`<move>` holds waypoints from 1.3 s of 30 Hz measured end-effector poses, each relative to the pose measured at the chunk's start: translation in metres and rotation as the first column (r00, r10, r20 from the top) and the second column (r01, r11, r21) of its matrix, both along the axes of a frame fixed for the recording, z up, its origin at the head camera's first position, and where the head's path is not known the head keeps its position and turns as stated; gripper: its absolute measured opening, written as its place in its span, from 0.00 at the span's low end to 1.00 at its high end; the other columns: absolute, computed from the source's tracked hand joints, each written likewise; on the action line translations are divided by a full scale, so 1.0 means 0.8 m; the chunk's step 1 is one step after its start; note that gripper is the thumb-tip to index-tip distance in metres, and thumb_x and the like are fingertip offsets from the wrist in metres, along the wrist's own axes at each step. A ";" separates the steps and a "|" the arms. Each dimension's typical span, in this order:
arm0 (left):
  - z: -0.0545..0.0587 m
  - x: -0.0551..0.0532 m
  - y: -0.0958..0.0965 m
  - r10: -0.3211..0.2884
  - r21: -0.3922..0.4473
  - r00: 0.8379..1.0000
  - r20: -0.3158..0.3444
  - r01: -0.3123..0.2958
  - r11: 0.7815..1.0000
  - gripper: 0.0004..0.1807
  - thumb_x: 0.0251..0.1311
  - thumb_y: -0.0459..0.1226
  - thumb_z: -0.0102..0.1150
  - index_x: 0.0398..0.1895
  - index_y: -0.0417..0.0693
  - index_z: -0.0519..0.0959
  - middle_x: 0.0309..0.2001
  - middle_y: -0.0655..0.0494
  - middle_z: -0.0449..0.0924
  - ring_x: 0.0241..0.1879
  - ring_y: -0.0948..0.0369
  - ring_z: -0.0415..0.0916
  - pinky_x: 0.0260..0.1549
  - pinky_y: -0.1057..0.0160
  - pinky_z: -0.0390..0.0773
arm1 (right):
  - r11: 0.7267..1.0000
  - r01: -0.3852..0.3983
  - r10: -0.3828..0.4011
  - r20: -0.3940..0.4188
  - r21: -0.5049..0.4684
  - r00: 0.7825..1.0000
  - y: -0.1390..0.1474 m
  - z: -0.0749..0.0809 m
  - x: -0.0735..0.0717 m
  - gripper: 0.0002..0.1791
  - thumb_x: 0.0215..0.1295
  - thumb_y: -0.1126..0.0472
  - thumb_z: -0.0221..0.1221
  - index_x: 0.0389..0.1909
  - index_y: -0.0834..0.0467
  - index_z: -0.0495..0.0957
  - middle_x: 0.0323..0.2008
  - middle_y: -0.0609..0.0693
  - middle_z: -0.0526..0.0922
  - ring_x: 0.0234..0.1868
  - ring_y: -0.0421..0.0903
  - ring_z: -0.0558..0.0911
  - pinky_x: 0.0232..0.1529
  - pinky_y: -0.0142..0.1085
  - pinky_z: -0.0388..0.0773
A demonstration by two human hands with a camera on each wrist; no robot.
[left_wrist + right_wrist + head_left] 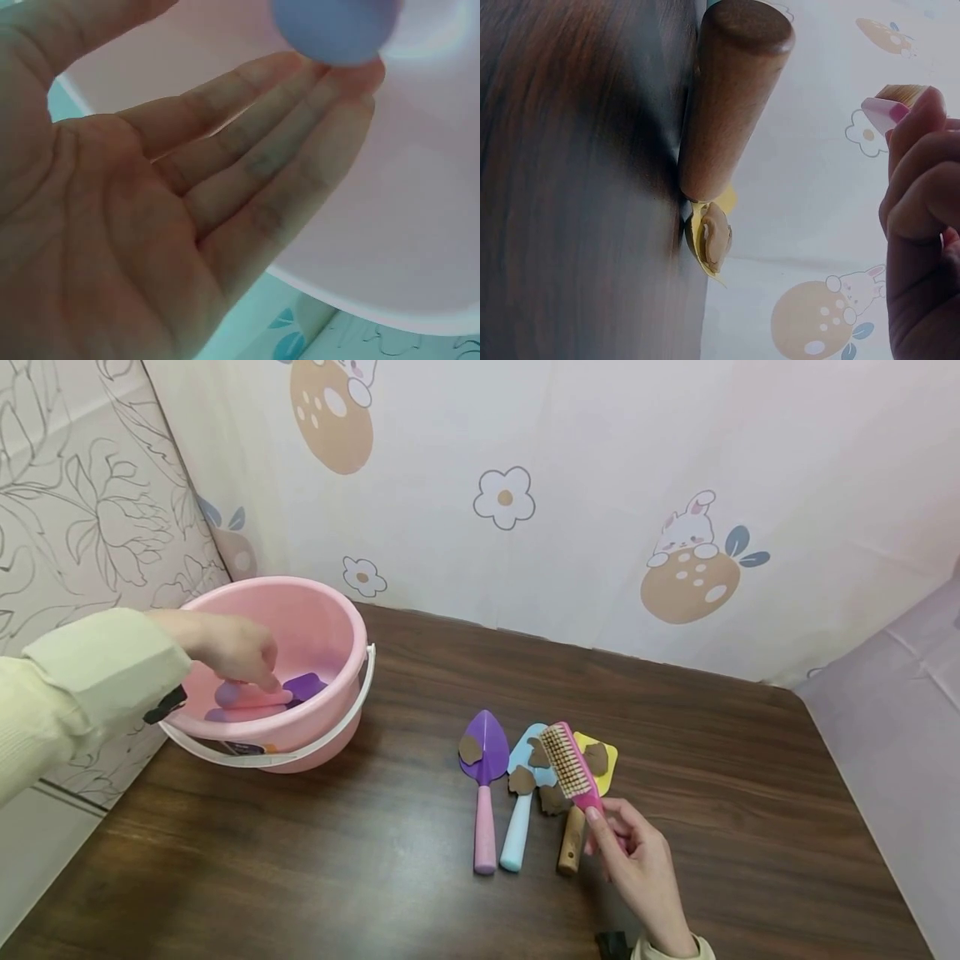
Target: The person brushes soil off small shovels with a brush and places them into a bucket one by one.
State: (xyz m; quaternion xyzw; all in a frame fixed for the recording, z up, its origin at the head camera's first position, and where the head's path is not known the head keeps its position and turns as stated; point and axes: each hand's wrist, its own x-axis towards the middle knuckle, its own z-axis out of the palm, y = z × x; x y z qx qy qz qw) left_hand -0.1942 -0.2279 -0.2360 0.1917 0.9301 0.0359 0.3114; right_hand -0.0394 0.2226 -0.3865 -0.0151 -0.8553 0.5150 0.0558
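The pink brush (572, 764) sits in the grasp of the right hand (641, 860), its handle pinched between the thumb and curled fingers, its bristled head reaching out beyond the fingertips and tilted to their left. Just under and beyond these fingers lies a wooden handle (572, 841), joined to a yellow blade (611, 758) that shows past the brush. Farther left of the fingers rests a light blue tool (517, 831), and left of that a purple trowel (486, 770) with a pink handle. Around the brush head, 5 brown pieces show: 1 on the purple trowel, 1 on the yellow blade, and 3 on or beside the light blue tool. Well apart, far to the left of the right fingers, the left hand (236, 647) reaches inside a pink bucket (333, 739); its fingers are extended and loose, tips beside a pink handle with a lavender end (255, 696), though contact cannot be told. Right of those fingertips, a purple blade (306, 683) shows in the bucket. A white bail (318, 745) hangs in front, over the dark table (360, 860).
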 end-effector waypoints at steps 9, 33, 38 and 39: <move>-0.002 0.012 0.015 0.020 0.102 0.971 -0.239 0.005 0.995 0.13 0.58 0.44 0.59 0.35 0.42 0.80 0.33 0.54 0.81 0.36 0.57 0.77 0.39 0.51 0.74 | 1.000 -0.009 0.009 0.004 0.008 1.000 0.000 -0.003 0.000 0.05 0.69 0.61 0.55 0.40 0.58 0.77 0.16 0.49 0.76 0.07 0.38 0.66 0.08 0.32 0.64; 0.001 0.081 0.096 0.237 0.501 0.732 -0.638 0.161 0.851 0.07 0.60 0.36 0.56 0.25 0.47 0.76 0.24 0.60 0.78 0.26 0.65 0.74 0.31 0.61 0.74 | 1.000 -0.010 0.010 0.006 0.016 1.000 -0.001 -0.004 -0.002 0.05 0.69 0.61 0.55 0.40 0.58 0.77 0.16 0.49 0.77 0.07 0.37 0.66 0.08 0.32 0.63; -0.011 0.092 0.108 0.277 0.557 0.749 -0.601 0.145 0.818 0.06 0.60 0.36 0.57 0.26 0.47 0.77 0.23 0.60 0.78 0.24 0.66 0.72 0.29 0.62 0.73 | 1.000 -0.006 0.006 0.008 0.011 1.000 -0.001 -0.004 -0.002 0.06 0.69 0.61 0.55 0.40 0.58 0.77 0.16 0.49 0.77 0.07 0.37 0.66 0.08 0.32 0.63; -0.013 0.093 0.110 0.286 0.566 0.754 -0.591 0.135 0.813 0.07 0.61 0.36 0.57 0.25 0.47 0.76 0.23 0.60 0.77 0.23 0.66 0.71 0.29 0.63 0.73 | 1.000 -0.005 0.005 0.010 0.011 1.000 0.000 -0.005 -0.002 0.06 0.69 0.61 0.55 0.40 0.58 0.77 0.16 0.49 0.77 0.07 0.37 0.66 0.08 0.32 0.63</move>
